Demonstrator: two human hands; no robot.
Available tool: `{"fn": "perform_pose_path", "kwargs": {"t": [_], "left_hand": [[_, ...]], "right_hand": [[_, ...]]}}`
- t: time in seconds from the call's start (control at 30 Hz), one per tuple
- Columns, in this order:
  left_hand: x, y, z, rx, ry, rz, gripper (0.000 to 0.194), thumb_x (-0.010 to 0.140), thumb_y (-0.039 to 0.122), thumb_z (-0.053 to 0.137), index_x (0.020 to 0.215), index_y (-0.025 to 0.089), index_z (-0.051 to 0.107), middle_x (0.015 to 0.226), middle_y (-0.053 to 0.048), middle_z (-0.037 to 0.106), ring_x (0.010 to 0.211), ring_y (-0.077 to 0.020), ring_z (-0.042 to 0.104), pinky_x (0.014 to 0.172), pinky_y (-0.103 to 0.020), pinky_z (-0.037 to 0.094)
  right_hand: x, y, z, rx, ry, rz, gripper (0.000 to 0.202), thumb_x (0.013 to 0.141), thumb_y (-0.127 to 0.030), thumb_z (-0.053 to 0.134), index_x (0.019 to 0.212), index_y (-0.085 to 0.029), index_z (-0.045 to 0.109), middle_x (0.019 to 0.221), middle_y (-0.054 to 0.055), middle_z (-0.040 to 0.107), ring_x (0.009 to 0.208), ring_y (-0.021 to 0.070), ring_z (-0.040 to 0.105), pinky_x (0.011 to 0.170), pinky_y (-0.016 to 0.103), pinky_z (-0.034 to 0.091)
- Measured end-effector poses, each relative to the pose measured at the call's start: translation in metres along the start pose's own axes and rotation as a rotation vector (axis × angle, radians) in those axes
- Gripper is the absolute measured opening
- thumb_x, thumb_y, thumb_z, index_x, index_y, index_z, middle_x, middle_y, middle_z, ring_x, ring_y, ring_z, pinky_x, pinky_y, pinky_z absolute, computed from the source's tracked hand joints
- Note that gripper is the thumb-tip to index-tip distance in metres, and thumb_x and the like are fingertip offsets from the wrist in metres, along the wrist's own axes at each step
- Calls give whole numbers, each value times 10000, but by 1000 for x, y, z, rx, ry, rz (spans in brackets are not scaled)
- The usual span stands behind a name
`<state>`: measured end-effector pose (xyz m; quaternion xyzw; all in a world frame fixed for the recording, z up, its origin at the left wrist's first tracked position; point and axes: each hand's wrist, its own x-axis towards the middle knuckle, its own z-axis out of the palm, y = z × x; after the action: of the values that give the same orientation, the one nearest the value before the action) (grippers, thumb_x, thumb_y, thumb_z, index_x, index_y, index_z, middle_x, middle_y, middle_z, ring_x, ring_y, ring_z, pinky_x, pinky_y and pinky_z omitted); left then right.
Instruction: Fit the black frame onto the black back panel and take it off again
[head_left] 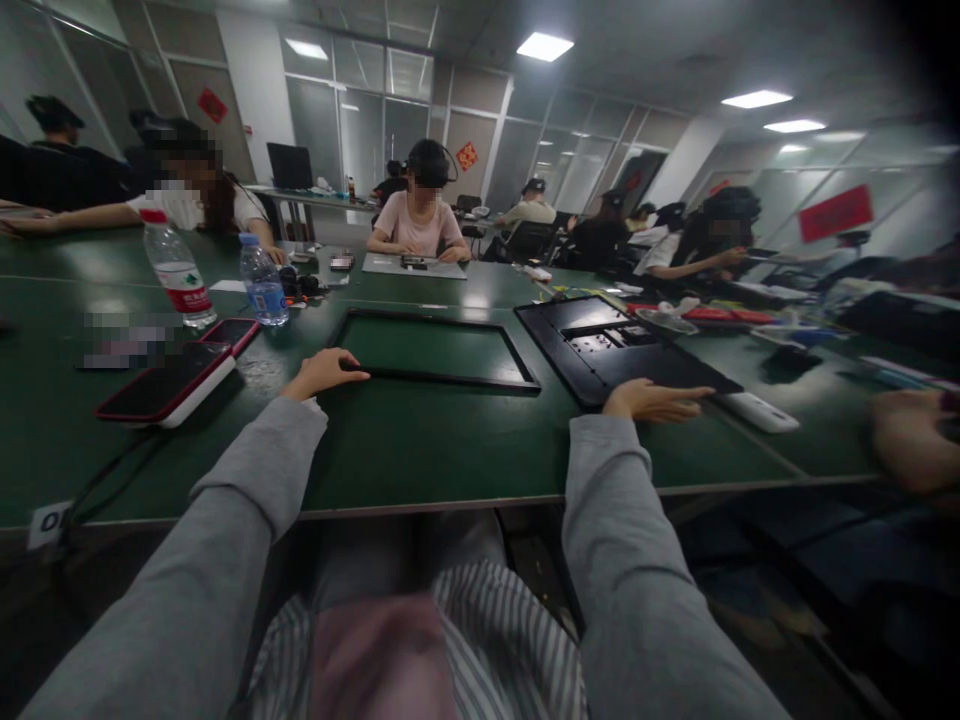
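A thin black rectangular frame (442,379) lies on the green table, its inside showing the tabletop. My left hand (322,373) is closed at the frame's near left corner, fingers and thumb on the edge. To the right of the frame is a black flat panel (637,350), like the back cover of a screen, with a cut-out section showing parts in its middle. My right hand (649,400) rests at the panel's near edge, its fingers stretched out to the right. A white oblong object (763,412) lies by the panel's right corner.
Left on the green table (450,450) are a red-capped bottle (180,275), a blue-capped bottle (264,285) and a red-edged phone (165,383) on a white block. Across sits a person (420,215) at a grey mat. Another person's hand (911,435) is blurred at far right.
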<state>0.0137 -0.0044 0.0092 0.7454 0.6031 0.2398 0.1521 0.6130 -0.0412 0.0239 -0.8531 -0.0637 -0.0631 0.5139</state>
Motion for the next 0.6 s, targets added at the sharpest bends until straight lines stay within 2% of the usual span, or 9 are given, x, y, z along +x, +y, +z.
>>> {"fn": "perform_pose_path", "kwargs": {"t": [0.03,0.1,0.17,0.23,0.3,0.37,0.47,0.53,0.6], "left_hand": [[1,-2,-1,-10,-4,-18,582,705,791,827,974,275,823,1153,-82,813,1154,-342,710,1017,-442,533],[4,-4,-1,-49,8,-26,581,710,777,821,993,270,825,1178,-89,816,1146,-336,724,1023,-435,539],[6,-6,-1,-100,29,-16,584,704,774,821,984,262,828,1173,-98,820,1135,-330,733,1035,-431,544],[7,-7,-1,-151,73,-12,592,696,776,824,981,257,831,1155,-102,824,1126,-329,737,1044,-439,548],[9,-9,-1,-196,129,-14,601,689,775,831,985,252,834,1133,-107,827,1114,-335,741,1044,-454,552],[10,-9,0,-240,174,-22,612,676,771,846,984,243,838,1105,-115,828,1095,-342,746,1031,-465,561],[9,-6,-2,-301,216,-48,628,659,768,869,980,228,841,1067,-120,828,1067,-342,750,1012,-465,572],[6,-1,-4,-330,241,-64,633,659,761,878,979,217,838,1057,-121,828,1067,-340,749,1014,-461,573],[3,5,-8,-348,263,-69,627,671,746,884,977,202,833,1065,-127,826,1087,-339,745,1028,-458,569]], "right_hand": [[1,2,0,2,-67,50,926,976,-122,438,1755,-94,-63,1689,392,200,1647,394,311,1338,507,245],[1,4,2,64,-200,107,927,991,-93,372,1737,-120,-178,1663,368,323,1604,332,429,1321,440,304],[-3,5,8,151,-268,122,964,957,-33,363,1741,-160,-183,1630,296,466,1547,252,521,1280,359,375],[-8,5,14,201,-281,93,986,941,-35,399,1754,-183,-140,1633,262,503,1526,231,548,1266,334,397],[-12,4,22,213,-317,39,966,958,-88,400,1759,-181,-133,1665,279,462,1545,274,527,1282,399,398],[-15,4,32,235,-337,-15,945,961,-123,353,1759,-174,-149,1651,297,467,1547,330,522,1281,519,405],[-21,6,45,274,-263,-157,954,925,-158,367,1778,-172,-60,1503,294,602,1428,371,640,1207,603,484],[-29,7,50,270,-217,-299,956,899,-192,427,1786,-167,70,1408,260,670,1308,350,721,1155,564,547],[-38,5,51,278,-245,-448,936,875,-229,485,1769,-161,216,1365,217,701,1222,307,756,1125,509,580]]}}
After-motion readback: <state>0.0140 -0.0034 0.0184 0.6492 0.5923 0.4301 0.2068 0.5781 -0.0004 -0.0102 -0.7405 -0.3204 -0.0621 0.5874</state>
